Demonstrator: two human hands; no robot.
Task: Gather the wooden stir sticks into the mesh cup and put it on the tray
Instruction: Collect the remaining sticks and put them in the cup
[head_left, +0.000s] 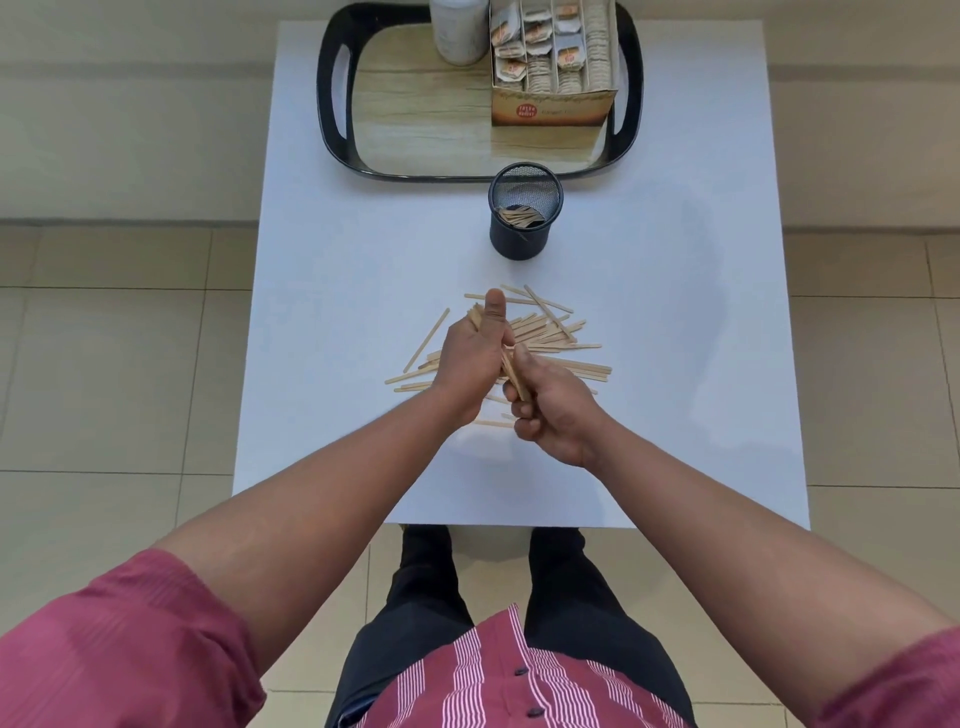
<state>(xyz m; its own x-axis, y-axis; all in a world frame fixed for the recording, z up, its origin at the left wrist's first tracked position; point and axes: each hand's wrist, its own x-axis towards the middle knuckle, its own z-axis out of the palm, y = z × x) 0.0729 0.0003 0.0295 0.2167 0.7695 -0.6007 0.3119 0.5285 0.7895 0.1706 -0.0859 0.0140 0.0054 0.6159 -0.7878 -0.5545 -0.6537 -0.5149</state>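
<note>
Both hands, left hand (475, 358) and right hand (553, 410), clenched around one bundle of stir sticks (511, 370) above the scattered pile (566, 338).

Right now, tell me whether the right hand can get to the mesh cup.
Probably yes. The right hand grips a bundle of sticks together with the left hand, but the table between it and the mesh cup is bare, so nothing blocks the way.
</note>
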